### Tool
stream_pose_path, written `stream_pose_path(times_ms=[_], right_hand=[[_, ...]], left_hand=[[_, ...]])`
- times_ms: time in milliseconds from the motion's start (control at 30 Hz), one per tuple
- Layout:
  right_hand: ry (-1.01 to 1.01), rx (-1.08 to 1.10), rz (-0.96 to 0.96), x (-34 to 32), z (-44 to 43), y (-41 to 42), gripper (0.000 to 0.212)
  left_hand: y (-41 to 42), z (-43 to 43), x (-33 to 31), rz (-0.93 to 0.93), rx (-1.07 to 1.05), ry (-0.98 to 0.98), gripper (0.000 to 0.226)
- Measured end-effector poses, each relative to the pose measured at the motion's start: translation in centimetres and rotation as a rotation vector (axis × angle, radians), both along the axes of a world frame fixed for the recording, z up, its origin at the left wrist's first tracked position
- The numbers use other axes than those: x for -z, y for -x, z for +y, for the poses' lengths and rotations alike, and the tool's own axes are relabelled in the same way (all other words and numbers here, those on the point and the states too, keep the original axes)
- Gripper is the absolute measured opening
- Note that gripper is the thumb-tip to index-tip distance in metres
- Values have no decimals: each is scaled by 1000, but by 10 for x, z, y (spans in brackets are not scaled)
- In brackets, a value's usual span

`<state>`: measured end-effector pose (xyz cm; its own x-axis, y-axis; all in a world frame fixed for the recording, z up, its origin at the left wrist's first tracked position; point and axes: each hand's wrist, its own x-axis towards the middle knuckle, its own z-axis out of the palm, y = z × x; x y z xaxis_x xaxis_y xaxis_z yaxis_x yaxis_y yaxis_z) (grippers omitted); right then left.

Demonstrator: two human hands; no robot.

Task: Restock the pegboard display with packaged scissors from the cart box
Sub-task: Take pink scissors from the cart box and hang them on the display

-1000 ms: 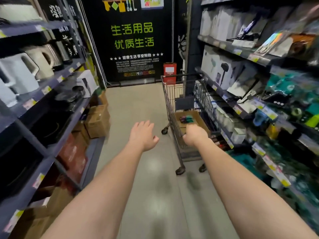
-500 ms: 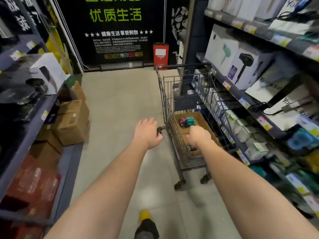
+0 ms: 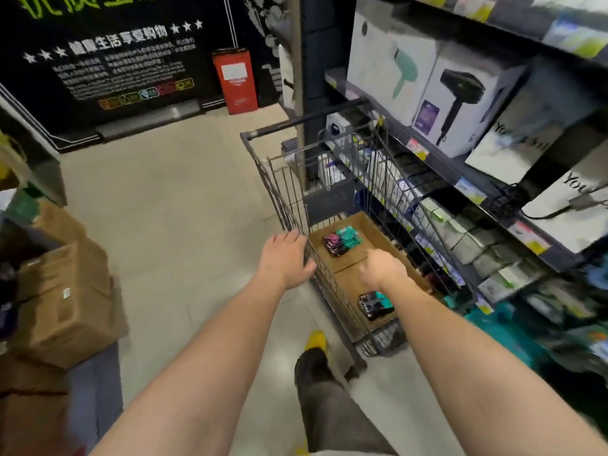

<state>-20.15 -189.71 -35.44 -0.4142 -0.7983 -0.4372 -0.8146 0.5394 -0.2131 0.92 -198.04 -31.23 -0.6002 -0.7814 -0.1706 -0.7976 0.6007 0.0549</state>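
Note:
A wire shopping cart point(image 3: 279, 199) stands by the right-hand shelves. Inside it lies an open brown cardboard box point(image 3: 348, 278). Two small stacks of packaged scissors with pink and teal cards rest in the box, one at the far end point(image 3: 342, 240) and one at the near end point(image 3: 375, 304). My left hand point(image 3: 284, 258) is at the cart's left rim, fingers spread, holding nothing. My right hand point(image 3: 381, 268) hangs over the box between the two stacks, fingers pointing down and hidden from me. No pegboard is in view.
Shelves with boxed hair dryers point(image 3: 460, 103) run along the right. Cardboard boxes point(image 3: 65, 301) sit on the floor at the left under more shelving. A red bin point(image 3: 235, 80) stands at the black end wall. My leg and yellow shoe point(image 3: 316, 340) are beside the cart.
I have walked up to the cart and the view has tilted down. My right hand has gone from above the cart's edge down over the box. My left hand has reached the cart's rim.

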Motion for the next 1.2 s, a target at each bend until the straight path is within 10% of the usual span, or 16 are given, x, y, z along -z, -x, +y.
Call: stream_pose_path(times_ms=[1200], right_hand=[[-179,911,-330,204,-259,105,50]], left_hand=[[238,-343,210,-366,592,-472,50]])
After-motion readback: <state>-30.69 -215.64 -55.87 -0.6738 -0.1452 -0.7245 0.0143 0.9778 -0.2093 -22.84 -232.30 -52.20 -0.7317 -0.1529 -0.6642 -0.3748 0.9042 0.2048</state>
